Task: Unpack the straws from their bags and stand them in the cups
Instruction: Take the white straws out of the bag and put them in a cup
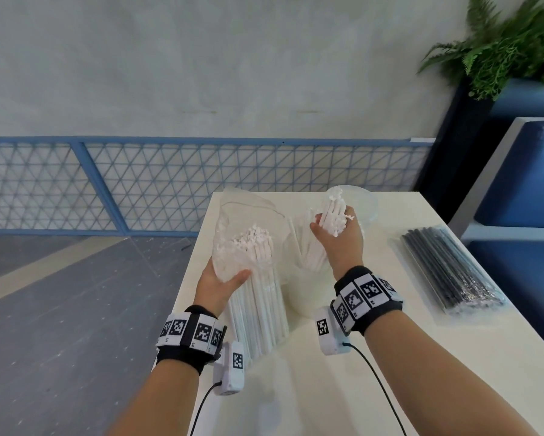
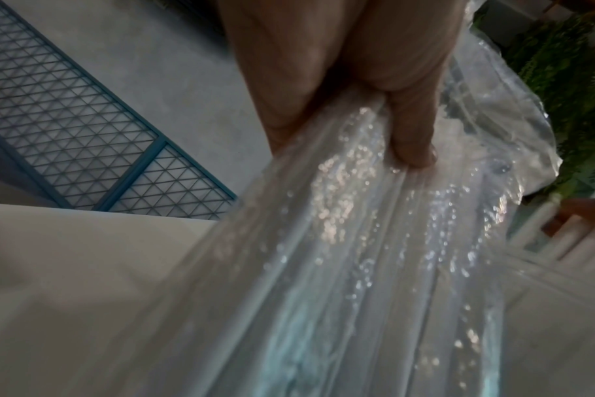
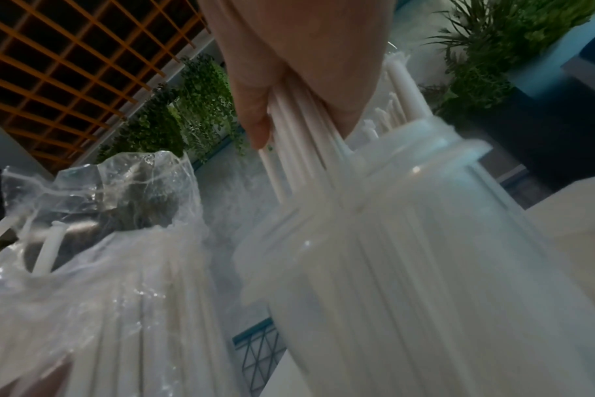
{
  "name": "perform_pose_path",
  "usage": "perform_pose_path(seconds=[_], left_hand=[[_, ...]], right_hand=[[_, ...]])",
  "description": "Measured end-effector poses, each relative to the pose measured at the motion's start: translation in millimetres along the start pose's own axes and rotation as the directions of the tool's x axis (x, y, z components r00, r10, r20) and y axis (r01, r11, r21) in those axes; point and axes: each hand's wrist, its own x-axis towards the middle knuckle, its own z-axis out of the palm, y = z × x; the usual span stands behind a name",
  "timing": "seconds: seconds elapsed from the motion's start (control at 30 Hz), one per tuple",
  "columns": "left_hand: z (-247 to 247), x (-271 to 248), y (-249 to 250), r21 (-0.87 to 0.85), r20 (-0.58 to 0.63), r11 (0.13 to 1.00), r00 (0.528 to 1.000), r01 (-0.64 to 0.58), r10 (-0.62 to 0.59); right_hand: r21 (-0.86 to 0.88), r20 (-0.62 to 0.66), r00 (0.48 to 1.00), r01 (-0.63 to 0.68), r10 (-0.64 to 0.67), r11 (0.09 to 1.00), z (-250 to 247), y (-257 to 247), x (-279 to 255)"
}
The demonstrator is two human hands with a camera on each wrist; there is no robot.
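My left hand [image 1: 223, 283] grips a clear plastic bag of white straws [image 1: 258, 278], held upright at the table's left edge with its mouth open at the top; the left wrist view shows my fingers [image 2: 411, 134] curled round the bag [image 2: 340, 255]. My right hand [image 1: 338, 237] grips a bunch of white straws [image 1: 335, 212], whose lower ends stand inside a translucent cup [image 1: 308, 265] in the middle of the table. In the right wrist view the bunch [image 3: 299, 150] enters that cup [image 3: 408, 268]. A second clear cup [image 1: 363, 204] stands behind my right hand.
A sealed bag of black straws [image 1: 450, 269] lies flat on the right side of the white table [image 1: 343, 388]. A blue mesh railing [image 1: 170, 184] runs behind the table, and a planter with ferns [image 1: 503, 48] stands at the back right.
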Motion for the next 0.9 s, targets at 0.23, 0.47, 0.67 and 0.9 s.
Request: perform_pose_path(seconds=[0.23, 0.47, 0.67, 0.9], left_hand=[[2, -1, 2, 0.002, 0.009, 1.0, 1.0, -0.006, 0.006], [1, 4, -3, 0.018, 0.012, 1.0, 1.0, -0.001, 0.0], [2, 4, -3, 0.022, 0.046, 1.0, 0.999, -0.01, 0.009], [2, 0, -1, 0.015, 0.052, 0.999, 0.998, -0.028, 0.028]], right_hand=[[-0.492, -0.152, 0.931, 0.221, -0.333, 0.842, -9, 2, 5], [-0.41, 0.035, 0.999, 0.038, -0.026, 0.911, -16, 6, 14], [-0.44, 0.169, 0.982, 0.152, -0.085, 0.885, -2, 2, 18], [-0.439, 0.189, 0.954, 0.294, -0.233, 0.849, 1, -10, 15]])
